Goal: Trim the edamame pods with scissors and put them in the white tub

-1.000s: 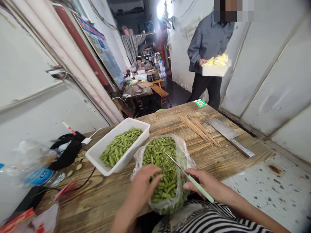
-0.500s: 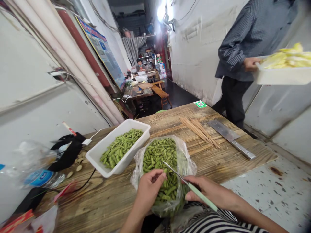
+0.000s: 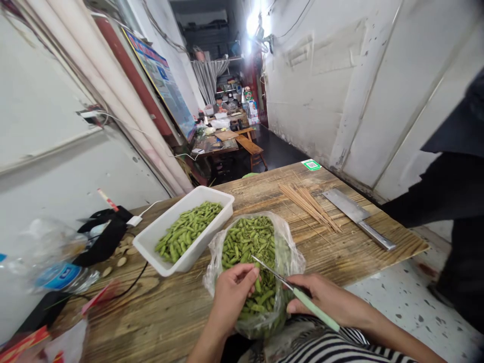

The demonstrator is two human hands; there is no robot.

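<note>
while left hand [image 3: 232, 292] pinches a pod [image 3: 258, 285] in the edamame bag [image 3: 245, 242] at the near tabletop [image 3: 340, 252] edge, right hand [image 3: 325, 300] grips a green-handled blade [image 3: 291, 290]. white tray [image 3: 151, 243] just left is part-filled; bag mostly full.

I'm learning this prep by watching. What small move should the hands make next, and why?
The left hand rests among green soybean pods in the clear plastic bag, and the right hand holds a thin metal blade with a pale green handle beside it; probably pinch one pod and raise it to the blade.
</note>
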